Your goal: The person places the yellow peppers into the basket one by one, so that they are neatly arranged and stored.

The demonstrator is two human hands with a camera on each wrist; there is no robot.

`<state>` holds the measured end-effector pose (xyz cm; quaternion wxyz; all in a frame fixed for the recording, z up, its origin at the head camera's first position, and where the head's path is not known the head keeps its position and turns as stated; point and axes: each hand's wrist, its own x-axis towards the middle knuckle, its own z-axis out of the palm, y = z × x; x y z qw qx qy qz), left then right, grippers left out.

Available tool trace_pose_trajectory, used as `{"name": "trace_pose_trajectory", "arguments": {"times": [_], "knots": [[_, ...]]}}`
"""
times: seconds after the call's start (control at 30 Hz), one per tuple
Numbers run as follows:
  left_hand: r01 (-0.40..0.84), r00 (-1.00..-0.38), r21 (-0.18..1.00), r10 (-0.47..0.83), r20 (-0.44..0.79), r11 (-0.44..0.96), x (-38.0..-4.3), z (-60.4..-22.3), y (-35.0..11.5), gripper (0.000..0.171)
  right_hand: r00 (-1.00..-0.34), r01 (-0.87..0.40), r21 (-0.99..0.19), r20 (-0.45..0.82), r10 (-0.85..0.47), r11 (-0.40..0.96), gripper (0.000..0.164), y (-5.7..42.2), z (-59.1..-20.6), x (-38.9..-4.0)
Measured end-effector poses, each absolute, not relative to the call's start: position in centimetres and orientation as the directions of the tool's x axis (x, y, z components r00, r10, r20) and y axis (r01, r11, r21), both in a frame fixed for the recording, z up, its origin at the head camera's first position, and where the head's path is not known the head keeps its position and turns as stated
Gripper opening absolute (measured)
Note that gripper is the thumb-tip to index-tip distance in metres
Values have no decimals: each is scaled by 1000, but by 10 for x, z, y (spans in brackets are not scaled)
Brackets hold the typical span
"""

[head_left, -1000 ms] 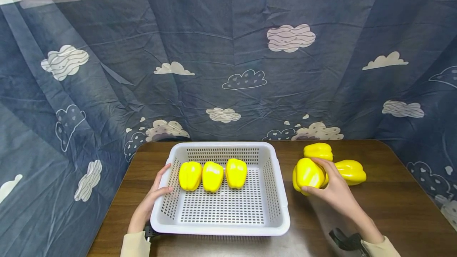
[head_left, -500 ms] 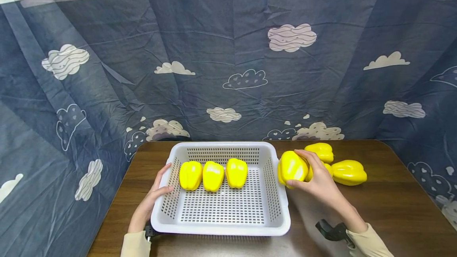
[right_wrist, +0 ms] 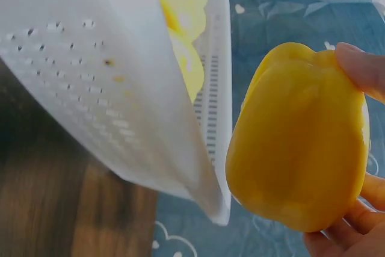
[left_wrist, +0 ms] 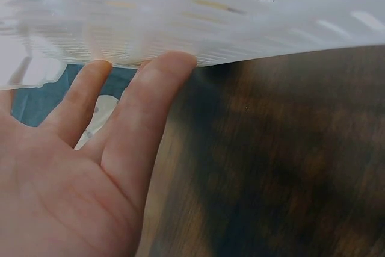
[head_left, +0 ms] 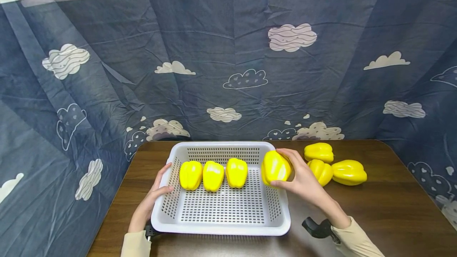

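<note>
My right hand (head_left: 303,179) holds a yellow bell pepper (head_left: 275,167) between thumb and fingers, over the right rim of a white plastic basket (head_left: 221,229). In the right wrist view the same bell pepper (right_wrist: 298,142) appears large beside the basket wall (right_wrist: 120,88). Three more yellow bell peppers, the nearest to the right hand being one pepper (head_left: 236,173), stand in a row inside the basket. My left hand (head_left: 151,197) touches the basket's left side; the left wrist view shows its fingers (left_wrist: 144,112) extended and spread against the wall.
On the brown wooden table (head_left: 396,205), three yellow bell peppers lie in a cluster at right: a rear pepper (head_left: 319,152), a front pepper (head_left: 321,173) and a right pepper (head_left: 349,172). A dark blue cloud-patterned cloth (head_left: 200,98) hangs behind the table.
My right hand has carried the bell pepper leftward from the cluster on the table to over the basket's right rim. The left hand and the basket have stayed in place.
</note>
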<state>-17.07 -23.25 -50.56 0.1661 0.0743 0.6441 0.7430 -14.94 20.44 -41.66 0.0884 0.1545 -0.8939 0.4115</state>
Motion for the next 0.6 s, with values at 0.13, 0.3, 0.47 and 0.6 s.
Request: {"name": "trace_pose_trajectory", "arguments": {"times": [0.13,0.3,0.47,0.6], "knots": [[-156,-936,983,333,-115,-98,-171,-505,-232,73,-938,-347,-719,266,-222,603,87,196,-416,-150],[-154,-936,982,334,-110,-108,-172,-504,-232,73,-919,-393,-712,291,-265,582,87,185,-415,-151],[-149,-936,982,337,-104,-112,-172,-505,-232,73,-898,-440,-695,323,-300,569,86,171,-413,-153],[-147,-935,983,340,-101,-114,-171,-506,-232,73,-888,-458,-703,328,-324,544,87,158,-412,-153]]}}
